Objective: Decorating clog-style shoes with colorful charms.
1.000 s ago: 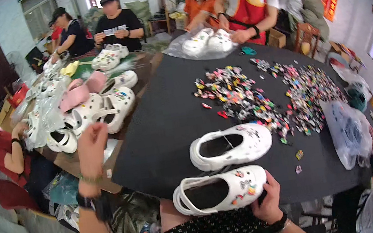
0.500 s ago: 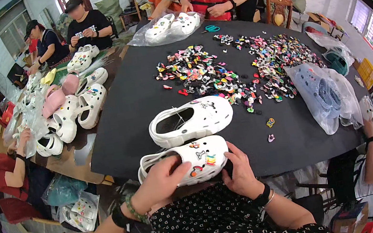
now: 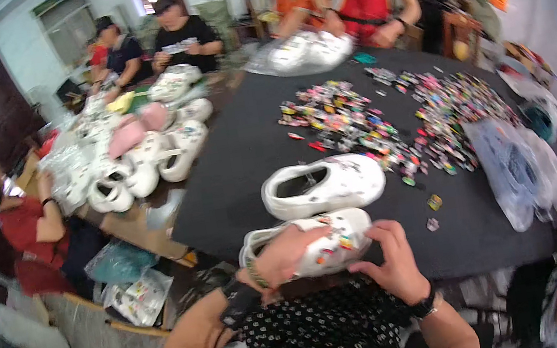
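Observation:
At the table's near edge, my left hand (image 3: 283,254) grips a white clog (image 3: 335,236) by its foot opening, with the fingers partly hidden inside. Colourful charms dot the clog's upper, blurred by motion. My right hand (image 3: 398,260) is beside the toe, thumb and fingers apart with nothing between them; whether a fingertip touches the toe I cannot tell. Just beyond lies a second white clog (image 3: 359,180), also with charms. Farther off, many small colourful shoe charms (image 3: 337,111) are strewn in loose heaps, with a few single ones (image 3: 435,202) nearer me.
A black-covered table (image 3: 219,161) spreads ahead. Bagged blue clogs (image 3: 512,168) stand at right, bagged white clogs (image 3: 310,50) at the far side. White and pink clogs (image 3: 145,147) crowd the left table. Several people work around; one in red (image 3: 34,225) sits at left.
The view has swung, so the scene sits farther right and lower, and is blurred. My right hand has opened and eased away from the clog's toe; my left keeps its grip.

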The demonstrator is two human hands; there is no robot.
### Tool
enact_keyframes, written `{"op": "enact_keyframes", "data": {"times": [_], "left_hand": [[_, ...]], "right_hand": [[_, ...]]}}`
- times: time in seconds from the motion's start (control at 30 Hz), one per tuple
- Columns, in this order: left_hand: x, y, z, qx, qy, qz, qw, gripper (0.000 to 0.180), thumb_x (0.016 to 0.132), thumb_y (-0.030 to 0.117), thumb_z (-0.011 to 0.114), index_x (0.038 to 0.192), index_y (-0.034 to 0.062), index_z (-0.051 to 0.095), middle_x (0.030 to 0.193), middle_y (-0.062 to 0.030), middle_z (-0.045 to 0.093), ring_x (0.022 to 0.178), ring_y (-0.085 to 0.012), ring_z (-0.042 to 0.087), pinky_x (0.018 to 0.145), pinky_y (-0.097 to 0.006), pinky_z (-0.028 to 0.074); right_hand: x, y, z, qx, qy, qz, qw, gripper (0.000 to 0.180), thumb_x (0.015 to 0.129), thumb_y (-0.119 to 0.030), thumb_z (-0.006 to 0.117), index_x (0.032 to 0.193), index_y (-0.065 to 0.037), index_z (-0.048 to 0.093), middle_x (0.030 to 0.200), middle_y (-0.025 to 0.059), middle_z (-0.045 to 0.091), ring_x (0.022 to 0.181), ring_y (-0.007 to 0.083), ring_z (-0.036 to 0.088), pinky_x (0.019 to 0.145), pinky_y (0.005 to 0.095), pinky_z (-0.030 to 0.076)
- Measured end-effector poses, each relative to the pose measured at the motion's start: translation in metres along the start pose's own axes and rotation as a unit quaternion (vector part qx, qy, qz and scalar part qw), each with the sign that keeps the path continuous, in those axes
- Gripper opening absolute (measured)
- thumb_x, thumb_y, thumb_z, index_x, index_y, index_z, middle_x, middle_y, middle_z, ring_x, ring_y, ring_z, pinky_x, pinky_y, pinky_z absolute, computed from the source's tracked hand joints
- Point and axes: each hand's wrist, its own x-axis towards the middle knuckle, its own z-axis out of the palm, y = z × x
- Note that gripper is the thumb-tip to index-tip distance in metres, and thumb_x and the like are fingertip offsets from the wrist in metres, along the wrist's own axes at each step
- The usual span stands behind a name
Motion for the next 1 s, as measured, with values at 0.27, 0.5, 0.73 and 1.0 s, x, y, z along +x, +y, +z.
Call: {"op": "enact_keyframes", "data": {"times": [0.27, 0.5, 0.73, 1.0], "left_hand": [[0.005, -0.023, 0.017, -0.198, -0.035, 0.108, 0.974, 0.033, 0.094, 0.013, 0.059, 0.123, -0.0026, 0.059, 0.112, -0.0093, 0.067, 0.094, -0.0163, 0.065, 0.080, -0.031, 0.053], [0.006, -0.027, 0.014, -0.236, -0.064, 0.111, 0.963, 0.034, 0.095, 0.011, 0.058, 0.125, -0.0048, 0.057, 0.115, -0.0118, 0.065, 0.098, -0.0185, 0.065, 0.083, -0.033, 0.053], [0.015, -0.031, 0.016, -0.232, -0.046, 0.105, 0.966, 0.035, 0.093, 0.011, 0.061, 0.123, -0.0062, 0.057, 0.114, -0.0118, 0.066, 0.094, -0.0182, 0.066, 0.081, -0.031, 0.054], [0.007, -0.025, 0.015, -0.246, -0.045, 0.099, 0.963, 0.033, 0.093, 0.009, 0.060, 0.123, -0.0051, 0.057, 0.113, -0.0120, 0.067, 0.095, -0.0183, 0.067, 0.081, -0.031, 0.054]], "right_hand": [[0.032, -0.012, 0.001, -0.044, -0.080, -0.011, 0.996, 0.052, 0.052, -0.012, 0.090, 0.092, -0.005, 0.059, 0.090, 0.0094, 0.053, 0.087, 0.0304, 0.055, 0.072, 0.0399, 0.048], [0.033, -0.009, 0.004, -0.025, -0.068, 0.000, 0.997, 0.045, 0.052, -0.004, 0.088, 0.088, -0.004, 0.062, 0.090, 0.0094, 0.055, 0.081, 0.0284, 0.059, 0.066, 0.0367, 0.050], [0.031, -0.006, 0.004, -0.017, -0.056, 0.007, 0.998, 0.027, 0.064, 0.006, 0.079, 0.087, -0.002, 0.068, 0.088, 0.0124, 0.058, 0.076, 0.0266, 0.063, 0.063, 0.0340, 0.051], [0.029, -0.004, 0.008, 0.022, -0.037, 0.028, 0.999, 0.019, 0.069, 0.000, 0.077, 0.086, -0.003, 0.069, 0.085, 0.0125, 0.062, 0.079, 0.0279, 0.062, 0.069, 0.0354, 0.050]]}}
